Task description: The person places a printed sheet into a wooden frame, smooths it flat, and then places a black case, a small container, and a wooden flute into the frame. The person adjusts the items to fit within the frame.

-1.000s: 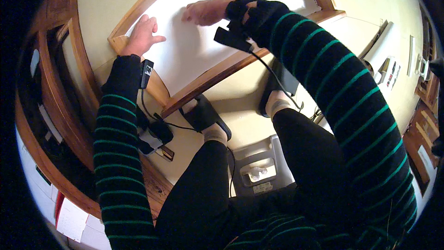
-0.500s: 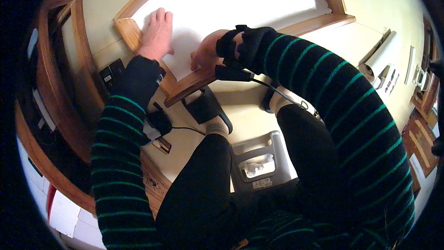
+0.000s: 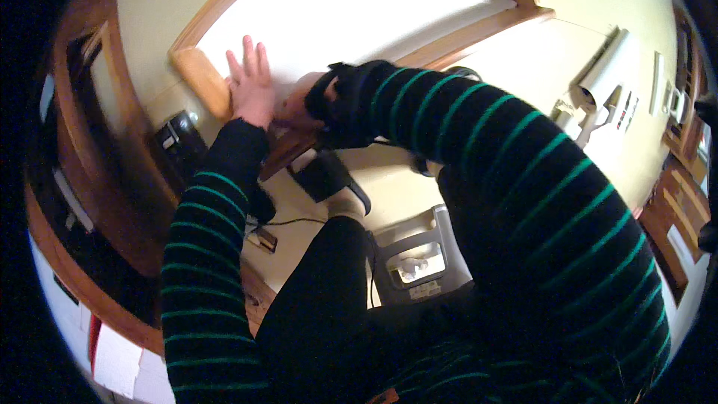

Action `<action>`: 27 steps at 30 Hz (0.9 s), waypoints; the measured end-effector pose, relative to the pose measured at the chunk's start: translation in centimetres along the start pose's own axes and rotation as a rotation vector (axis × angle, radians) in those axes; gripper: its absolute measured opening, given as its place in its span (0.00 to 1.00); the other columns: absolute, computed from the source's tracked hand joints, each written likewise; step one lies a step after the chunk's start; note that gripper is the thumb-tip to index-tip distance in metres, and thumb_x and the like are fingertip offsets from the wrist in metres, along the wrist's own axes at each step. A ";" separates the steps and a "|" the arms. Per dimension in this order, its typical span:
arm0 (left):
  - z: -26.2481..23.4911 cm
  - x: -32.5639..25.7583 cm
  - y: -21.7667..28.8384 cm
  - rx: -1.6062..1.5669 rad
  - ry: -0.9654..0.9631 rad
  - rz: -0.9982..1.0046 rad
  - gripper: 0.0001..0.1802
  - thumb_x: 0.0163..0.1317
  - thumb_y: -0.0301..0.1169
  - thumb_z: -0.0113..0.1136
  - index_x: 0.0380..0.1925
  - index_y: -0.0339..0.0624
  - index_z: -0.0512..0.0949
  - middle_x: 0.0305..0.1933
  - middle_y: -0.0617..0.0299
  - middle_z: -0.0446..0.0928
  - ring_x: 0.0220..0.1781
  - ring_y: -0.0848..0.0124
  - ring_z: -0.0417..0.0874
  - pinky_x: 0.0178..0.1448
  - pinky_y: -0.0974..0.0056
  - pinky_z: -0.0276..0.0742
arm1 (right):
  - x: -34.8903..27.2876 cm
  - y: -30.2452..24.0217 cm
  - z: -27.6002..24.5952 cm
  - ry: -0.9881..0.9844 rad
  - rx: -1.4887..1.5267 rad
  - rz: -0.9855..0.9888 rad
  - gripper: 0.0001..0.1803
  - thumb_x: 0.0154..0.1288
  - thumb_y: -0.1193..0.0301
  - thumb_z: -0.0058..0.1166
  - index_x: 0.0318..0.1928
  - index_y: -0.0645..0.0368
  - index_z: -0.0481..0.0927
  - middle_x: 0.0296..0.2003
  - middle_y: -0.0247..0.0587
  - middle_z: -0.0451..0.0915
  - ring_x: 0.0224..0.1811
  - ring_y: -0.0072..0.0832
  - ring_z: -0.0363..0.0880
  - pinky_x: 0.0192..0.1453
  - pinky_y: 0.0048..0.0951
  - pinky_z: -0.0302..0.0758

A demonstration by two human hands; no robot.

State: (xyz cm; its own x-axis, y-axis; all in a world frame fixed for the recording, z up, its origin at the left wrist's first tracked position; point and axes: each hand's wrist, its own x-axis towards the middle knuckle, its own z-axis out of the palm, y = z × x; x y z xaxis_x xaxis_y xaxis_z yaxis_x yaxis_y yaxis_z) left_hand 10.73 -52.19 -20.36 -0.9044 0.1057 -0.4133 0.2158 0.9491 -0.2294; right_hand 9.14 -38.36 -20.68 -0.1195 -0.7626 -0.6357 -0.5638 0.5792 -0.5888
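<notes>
A wooden frame with a white sheet inside it lies in front of me. My left hand is laid on the sheet by the frame's left side, its fingers stretched out and spread. Right beside it, my right hand is bent down at the frame's near corner. Its fingers are mostly hidden behind my left hand and wrist, so I cannot make out what they grip. A black strap goes round the right wrist.
My feet stand close to the frame, one in a black slipper. A grey plastic stool is beneath me. At the right lies a white roll. Dark wooden furniture and a black object are on the left.
My right hand has shifted left along the near side, up against my left hand. The left hand has slid a little nearer to me and its fingers have spread.
</notes>
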 end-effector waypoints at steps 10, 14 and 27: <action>2.0 -0.5 -0.4 0.095 0.087 0.002 0.60 0.57 0.38 0.70 0.79 0.40 0.37 0.84 0.46 0.28 0.82 0.32 0.37 0.73 0.31 0.63 | -4.1 1.6 -4.0 -0.103 -0.120 -0.155 0.23 0.69 0.52 0.52 0.55 0.51 0.85 0.50 0.44 0.85 0.52 0.40 0.84 0.60 0.39 0.77; 1.2 -0.3 -0.1 0.148 0.008 -0.020 0.93 0.14 0.52 0.90 0.78 0.37 0.35 0.83 0.44 0.25 0.82 0.33 0.35 0.74 0.35 0.65 | -8.7 4.0 -5.4 -0.107 -0.172 -0.197 0.23 0.70 0.51 0.52 0.54 0.52 0.85 0.48 0.44 0.85 0.50 0.40 0.83 0.59 0.38 0.77; -1.4 -0.4 0.5 0.175 -0.089 -0.028 0.92 0.18 0.53 0.90 0.78 0.35 0.34 0.83 0.41 0.25 0.82 0.33 0.35 0.75 0.37 0.65 | -18.1 17.4 -5.0 0.039 0.678 -0.012 0.24 0.74 0.45 0.50 0.50 0.51 0.86 0.45 0.32 0.86 0.48 0.27 0.80 0.60 0.34 0.73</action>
State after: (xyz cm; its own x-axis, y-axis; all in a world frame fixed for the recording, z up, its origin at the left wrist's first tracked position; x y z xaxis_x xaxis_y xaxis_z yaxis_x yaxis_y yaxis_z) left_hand 10.68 -51.33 -19.06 -0.8765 0.0455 -0.4792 0.2584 0.8844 -0.3886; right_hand -2.64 -15.97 -16.93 -0.1526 -0.7726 -0.6163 0.0705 0.6135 -0.7865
